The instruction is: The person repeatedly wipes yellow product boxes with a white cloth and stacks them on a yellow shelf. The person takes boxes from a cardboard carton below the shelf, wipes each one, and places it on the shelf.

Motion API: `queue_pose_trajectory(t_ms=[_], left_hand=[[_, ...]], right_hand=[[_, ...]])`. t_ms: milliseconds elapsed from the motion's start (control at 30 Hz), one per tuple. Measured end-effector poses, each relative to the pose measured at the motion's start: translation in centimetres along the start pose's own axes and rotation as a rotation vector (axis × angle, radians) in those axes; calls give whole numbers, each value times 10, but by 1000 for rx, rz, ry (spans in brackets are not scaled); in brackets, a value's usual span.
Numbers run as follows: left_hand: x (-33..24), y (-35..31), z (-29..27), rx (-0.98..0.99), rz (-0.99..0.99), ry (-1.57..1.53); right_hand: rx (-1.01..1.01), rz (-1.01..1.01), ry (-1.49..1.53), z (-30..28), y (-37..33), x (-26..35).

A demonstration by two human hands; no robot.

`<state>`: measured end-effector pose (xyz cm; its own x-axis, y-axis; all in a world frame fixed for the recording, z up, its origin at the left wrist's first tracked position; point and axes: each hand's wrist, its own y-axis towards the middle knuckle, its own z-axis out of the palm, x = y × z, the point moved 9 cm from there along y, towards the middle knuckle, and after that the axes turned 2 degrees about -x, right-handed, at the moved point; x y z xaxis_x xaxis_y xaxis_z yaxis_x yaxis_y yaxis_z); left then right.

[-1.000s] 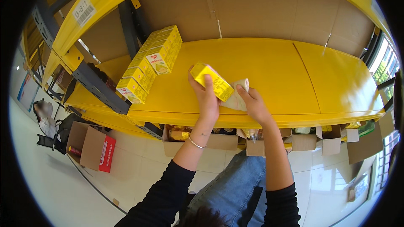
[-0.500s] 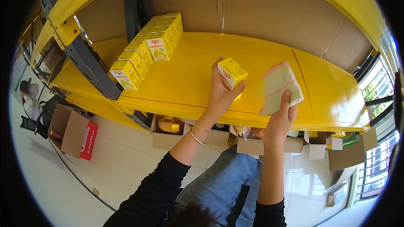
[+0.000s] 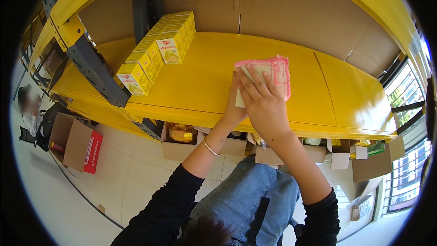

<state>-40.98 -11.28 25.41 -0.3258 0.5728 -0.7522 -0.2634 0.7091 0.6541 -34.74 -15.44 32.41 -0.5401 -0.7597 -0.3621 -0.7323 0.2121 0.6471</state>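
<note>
Head view: the small yellow box that sat in the left hand half a second ago is out of sight now, and the cloth (image 3: 269, 74), a cream square with a pink crocheted edge, has come down from mid-air onto the yellow shelf (image 3: 200, 82). The right hand (image 3: 263, 105) lies flat on top of it, fingers spread, pressing it to the shelf board rather than gripping. The left hand (image 3: 233, 107) is tucked just behind and under the right one, at the cloth's near left edge; whether it is clenched on anything I cannot tell, as the right hand covers it. Going by this, the work has turned from handling a box to wiping the shelf.

Counting up: one cloth, two hands on it. To the left, well apart from the cloth, a double row of yellow cartons (image 3: 157, 50) runs back toward the cardboard backing; about a dozen or more, the far ones too crowded to count surely. On the floor at the left, one open cardboard box (image 3: 75, 143) with a red side. Under the shelf, several open cartons (image 3: 182, 139).
</note>
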Motion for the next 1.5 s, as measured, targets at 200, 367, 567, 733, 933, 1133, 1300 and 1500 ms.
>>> queue_pose_trajectory(t_ms=[200,367,567,733,933,1133,1300,1500], left_hand=[[8,-6,3,83,-278,-487],[-6,-4,-1,92,-351,-690],[35,1,-9,-49,-516,-956],[29,2,-10,-154,-505,-704],[16,6,-10,-126,-340,-537],[10,6,-6,-123,-270,-387],[3,8,-3,-131,-132,-185],[3,4,-5,-122,-129,-48]], right_hand=[[67,46,115,-3,-11,0],[63,105,117,-4,-11,5],[113,160,178,16,-31,17],[175,285,504,33,-62,15],[438,613,911,-9,-79,-35],[-291,1044,1127,-4,-100,-91],[-110,666,719,21,-69,-30],[25,829,815,34,-93,-51]])
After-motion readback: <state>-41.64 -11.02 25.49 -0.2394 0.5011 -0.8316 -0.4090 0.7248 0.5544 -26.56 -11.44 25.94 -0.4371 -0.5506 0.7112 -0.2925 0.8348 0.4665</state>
